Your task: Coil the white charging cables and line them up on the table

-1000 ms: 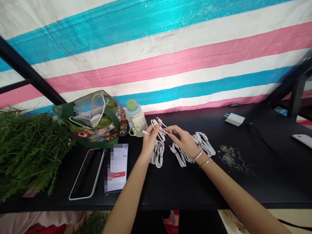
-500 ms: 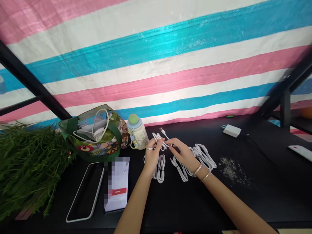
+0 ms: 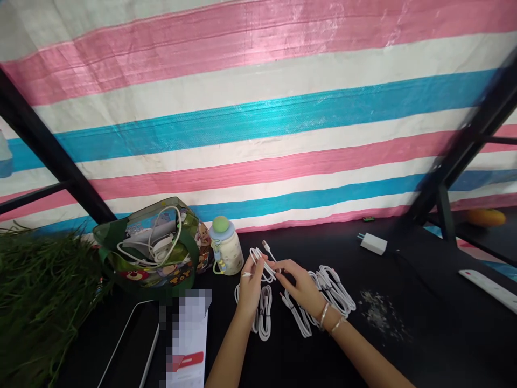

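Observation:
My left hand (image 3: 249, 288) holds a coiled white cable (image 3: 258, 260) above the black table (image 3: 404, 334), fingers wrapped round the loops. One plug end of that cable sticks up behind. My right hand (image 3: 301, 285) pinches the same cable from the right side. Under my left hand lies a coiled white cable bundle (image 3: 264, 318). Under and beside my right wrist lie more white cable bundles (image 3: 333, 288).
A cartoon-print bag (image 3: 155, 253) with cords stands at the left, a small bottle with a green lid (image 3: 225, 245) beside it. A tablet (image 3: 129, 345) and a phone (image 3: 188, 345) lie in front. Green grass (image 3: 36, 302) far left; a white charger (image 3: 374, 243) and crumbs (image 3: 379, 312) right.
The view has tilted upward, so the table and hands sit lower in the picture. Both hands have drawn closer together on the coiled cable.

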Motion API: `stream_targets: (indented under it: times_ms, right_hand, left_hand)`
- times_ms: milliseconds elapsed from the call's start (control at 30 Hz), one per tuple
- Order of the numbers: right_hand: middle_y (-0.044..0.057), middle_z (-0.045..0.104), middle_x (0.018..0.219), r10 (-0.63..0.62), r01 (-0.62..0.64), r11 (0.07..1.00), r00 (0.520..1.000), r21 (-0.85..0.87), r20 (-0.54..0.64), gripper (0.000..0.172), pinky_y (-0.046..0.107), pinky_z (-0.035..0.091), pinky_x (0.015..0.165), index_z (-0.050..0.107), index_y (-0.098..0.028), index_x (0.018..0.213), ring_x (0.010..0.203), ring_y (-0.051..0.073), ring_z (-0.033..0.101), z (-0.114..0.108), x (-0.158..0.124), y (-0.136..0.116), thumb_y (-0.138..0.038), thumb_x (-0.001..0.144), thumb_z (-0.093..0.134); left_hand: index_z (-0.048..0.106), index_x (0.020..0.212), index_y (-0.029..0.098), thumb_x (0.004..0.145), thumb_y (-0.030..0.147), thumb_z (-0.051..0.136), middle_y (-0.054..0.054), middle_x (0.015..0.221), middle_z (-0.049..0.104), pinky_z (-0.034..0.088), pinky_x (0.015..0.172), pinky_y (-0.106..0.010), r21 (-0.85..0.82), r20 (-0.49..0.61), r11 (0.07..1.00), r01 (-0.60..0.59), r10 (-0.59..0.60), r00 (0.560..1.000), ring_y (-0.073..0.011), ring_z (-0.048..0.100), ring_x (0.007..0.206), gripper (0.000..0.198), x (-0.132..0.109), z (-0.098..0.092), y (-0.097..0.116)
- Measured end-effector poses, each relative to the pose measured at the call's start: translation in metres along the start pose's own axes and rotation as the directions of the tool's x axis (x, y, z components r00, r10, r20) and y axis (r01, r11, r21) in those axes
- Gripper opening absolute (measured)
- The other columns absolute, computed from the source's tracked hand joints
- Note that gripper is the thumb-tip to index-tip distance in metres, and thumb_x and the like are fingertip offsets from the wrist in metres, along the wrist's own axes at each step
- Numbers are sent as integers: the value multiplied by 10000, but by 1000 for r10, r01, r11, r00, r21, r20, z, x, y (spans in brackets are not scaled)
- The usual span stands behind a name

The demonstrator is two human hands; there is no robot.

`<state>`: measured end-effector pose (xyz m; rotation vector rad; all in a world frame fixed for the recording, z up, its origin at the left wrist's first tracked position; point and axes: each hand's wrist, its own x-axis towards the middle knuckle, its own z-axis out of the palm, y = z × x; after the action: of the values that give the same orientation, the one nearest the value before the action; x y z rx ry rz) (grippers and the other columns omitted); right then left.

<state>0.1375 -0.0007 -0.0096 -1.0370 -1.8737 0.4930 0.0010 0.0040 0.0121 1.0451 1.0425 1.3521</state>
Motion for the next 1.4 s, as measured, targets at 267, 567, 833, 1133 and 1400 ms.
stream_targets:
  times_ms: [267, 567, 833, 1133, 1400]
  right_hand:
    - [53, 680, 824, -18, 18, 1000, 1000, -20, -9, 168, 308, 524, 706, 633, -205, 867, 793, 187, 632, 3, -1, -1, -141, 844, 479]
    - [48, 672, 804, -67, 67, 994, 998, -83, 1, 166, 314, 519, 697, 630, -215, 829, 782, 191, 625, 0, -2, -6, -129, 854, 491]
    - [44, 661, 803, -116, 117, 985, 993, -124, 10, 171, 313, 515, 687, 622, -221, 832, 768, 191, 617, -5, -1, -7, -137, 875, 479]
    - [43, 655, 784, -145, 143, 980, 989, -136, -8, 172, 311, 510, 669, 628, -208, 821, 751, 190, 613, -8, -1, -5, -140, 881, 481]
    - [37, 650, 780, -159, 161, 978, 987, -134, 28, 168, 313, 496, 693, 612, -207, 809, 748, 175, 585, -5, -3, -13, -179, 900, 474]
  left_hand:
    - [661, 788, 176, 580, 668, 658, -41, 651, 697, 504, 678, -304, -35, -30, 999, 9, -10, 999, -197, 658, 660, 534, 5, -2, -9]
    - [671, 837, 157, 508, 658, 710, -26, 597, 676, 457, 555, -265, -4, -30, 997, 80, -81, 996, -173, 625, 563, 601, 3, -4, 3]
    - [700, 879, 161, 581, 604, 692, -33, 620, 687, 494, 631, -296, 84, -3, 996, 10, -10, 1000, -185, 632, 602, 533, 3, -4, 2]
    - [721, 772, 172, 652, 479, 640, -42, 651, 697, 479, 615, -276, 251, 3, 962, -112, 115, 993, -183, 615, 620, 340, -3, 1, 12]
    - [736, 780, 190, 669, 453, 620, -42, 750, 716, 459, 620, -264, 350, -31, 923, -159, 181, 983, -160, 573, 607, 308, -3, 0, 12]
